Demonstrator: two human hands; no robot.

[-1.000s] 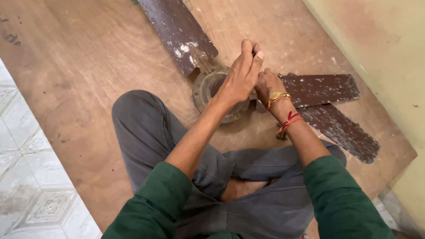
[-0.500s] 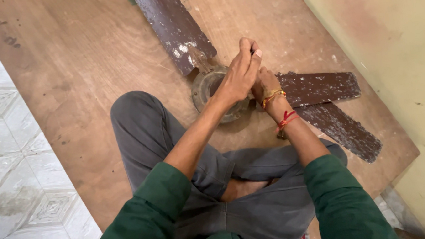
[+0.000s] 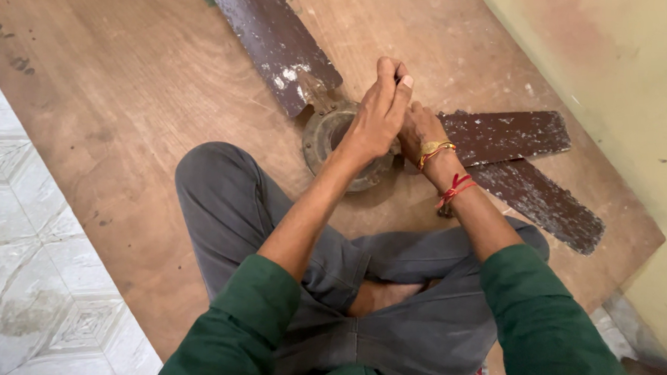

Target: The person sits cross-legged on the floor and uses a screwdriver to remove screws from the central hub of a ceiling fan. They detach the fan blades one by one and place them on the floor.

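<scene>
Both hands are stacked over the hub of an old ceiling fan motor (image 3: 334, 139) lying on the wooden board (image 3: 128, 88) just ahead of the crossed legs, with rusty brown blades (image 3: 269, 38) fanning out around it. The left hand (image 3: 378, 114) is closed on top around something slim and dark, the right hand (image 3: 418, 131) curled beneath it against the hub; what they grip is hidden. Best to bear straight down, wrists in line, so nothing slips.

wooden board (image 3: 127, 111) under all | patterned floor tiles (image 3: 36, 294) at left | yellowish wall (image 3: 624, 65) at right
</scene>
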